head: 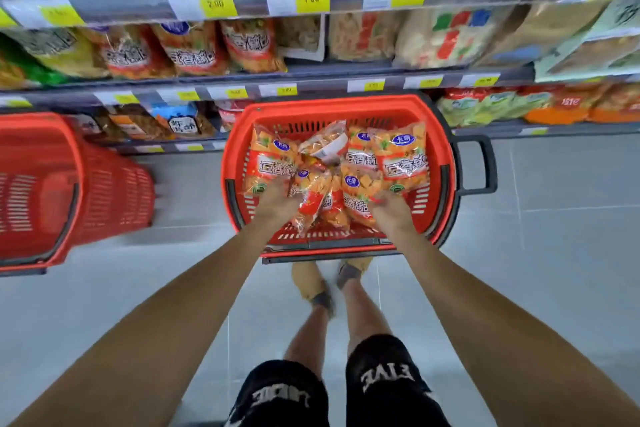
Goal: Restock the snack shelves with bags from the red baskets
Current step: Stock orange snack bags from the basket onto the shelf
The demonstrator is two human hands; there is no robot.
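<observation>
A shop aisle: snack shelves (311, 73) with yellow price tags (311, 2), red baskets (446, 163) on tiled floor (554, 236).

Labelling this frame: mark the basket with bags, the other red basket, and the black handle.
basket with bags (329, 104), head view, far rim
other red basket (114, 184), head view, slatted wall
black handle (491, 166), head view, outer bar

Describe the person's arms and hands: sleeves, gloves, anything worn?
The left arm and right arm are bare up to the frame edge: no sleeves in view. The left hand and right hand show no gloves, watch or rings, though blur limits detail.
</observation>
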